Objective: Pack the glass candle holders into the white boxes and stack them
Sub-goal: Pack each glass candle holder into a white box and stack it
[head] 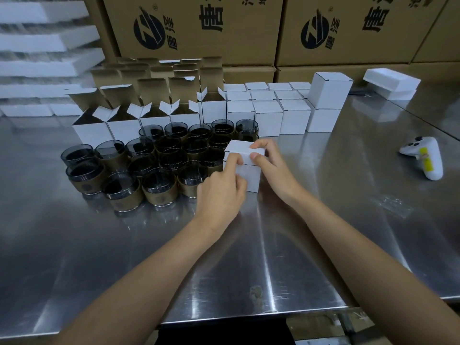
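From where I stand, two bare forearms reach up the steel table (249, 257) and meet at the white box (251, 175), which sits upright on the metal at twelve o'clock from the person, long axis vertical, lid folded down. The left hand (219, 192) grips its near left corner, fingers curled and the forefinger pressing the lid's front edge. The right hand (272, 168) pinches the lid, thumb on the front and fingers over the top. I judge the flap is being tucked home, though fingers cover the seam, so I can't say it is fully seated (nor can anyone see whether a holder is inside). Just beside the box, at ten o'clock, stand the unpacked glass candle holders (159, 180), dark glass in brown sleeves, crowded together. Beyond them at eleven o'clock is a row of open boxes (124, 125), flaps up. The closed boxes (267, 118) sit at one o'clock, ending in a two-high stack (327, 93), so the right hand is nearer for the carry. A white controller (425, 155) lies at three o'clock. Brown cartons (199, 28) wall the back, and the white trays (42, 41) far left are blurred.
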Demonstrator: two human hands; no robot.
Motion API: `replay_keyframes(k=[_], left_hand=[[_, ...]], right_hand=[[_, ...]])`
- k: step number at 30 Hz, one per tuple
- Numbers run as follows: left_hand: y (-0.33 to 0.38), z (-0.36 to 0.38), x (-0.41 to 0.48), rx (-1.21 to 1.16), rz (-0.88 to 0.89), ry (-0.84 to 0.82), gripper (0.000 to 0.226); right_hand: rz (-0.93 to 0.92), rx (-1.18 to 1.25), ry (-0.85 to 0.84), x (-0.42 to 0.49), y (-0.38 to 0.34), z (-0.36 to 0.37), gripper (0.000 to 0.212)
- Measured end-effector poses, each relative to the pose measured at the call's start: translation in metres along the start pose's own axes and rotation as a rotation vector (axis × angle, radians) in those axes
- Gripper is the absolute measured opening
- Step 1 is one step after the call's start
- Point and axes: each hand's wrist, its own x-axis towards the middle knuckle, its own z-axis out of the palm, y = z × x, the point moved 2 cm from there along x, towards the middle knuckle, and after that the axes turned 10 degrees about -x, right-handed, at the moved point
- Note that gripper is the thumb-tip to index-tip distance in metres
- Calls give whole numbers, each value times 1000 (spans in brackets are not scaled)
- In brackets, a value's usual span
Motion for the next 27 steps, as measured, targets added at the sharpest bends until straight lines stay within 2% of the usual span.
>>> replay_keyframes(k=[3,5,8,11,14,17,22,27], left_hand=[[1,-1,2,91,11,30,25],[3,-1,4,170,34,48,24],[0,-3,4,249,50,64,25],[-10,-12,4,247,56,105,22],[-12,-17,5,194,89,123,32],[-5,-14,4,170,123,113,46],[-7,-4,1,123,62,51,35],[-5,-1,3,125,58,34,26]], right_hand=[[41,34,-9,0,-1,-1,17],[3,-29,-18,-2,-2,-2,8],[-82,-168,-30,-3,0,-6,11],[-73,-174,-44,-1,3,-7,11],[-26,-84,-38,1,2,-6,13],[97,120,-70,-1,-2,-1,14],[290,423,-62,2,-4,7,15],[320,407,-26,4,-1,10,12]])
